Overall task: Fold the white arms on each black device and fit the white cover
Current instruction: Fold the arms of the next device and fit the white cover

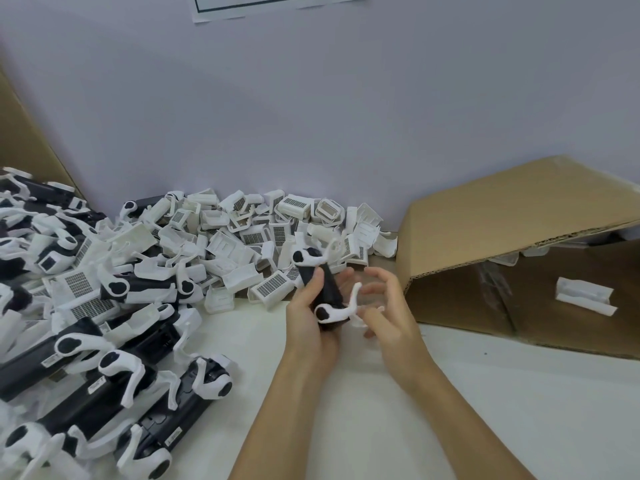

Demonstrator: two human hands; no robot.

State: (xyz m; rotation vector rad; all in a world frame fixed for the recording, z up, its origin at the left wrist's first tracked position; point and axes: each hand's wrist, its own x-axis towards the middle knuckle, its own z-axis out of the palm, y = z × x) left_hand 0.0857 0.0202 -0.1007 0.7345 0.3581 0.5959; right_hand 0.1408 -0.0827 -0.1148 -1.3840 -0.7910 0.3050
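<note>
My left hand [308, 317] grips a black device [325, 289] held above the table, its long body pointing away from me. A white arm [310, 257] sticks out at its far end. A second white arm [341, 308] at the near end is pinched by the fingers of my right hand [384, 306], which curl around its thin tip. A heap of white covers [277, 233] with grid-patterned faces lies against the wall behind my hands. No cover sits on the held device.
Several black devices [104, 382] with white arms are piled on the white table at the left. A cardboard box [519, 258] lies on its side at the right with a white part [585, 299] inside. A grey wall rises behind.
</note>
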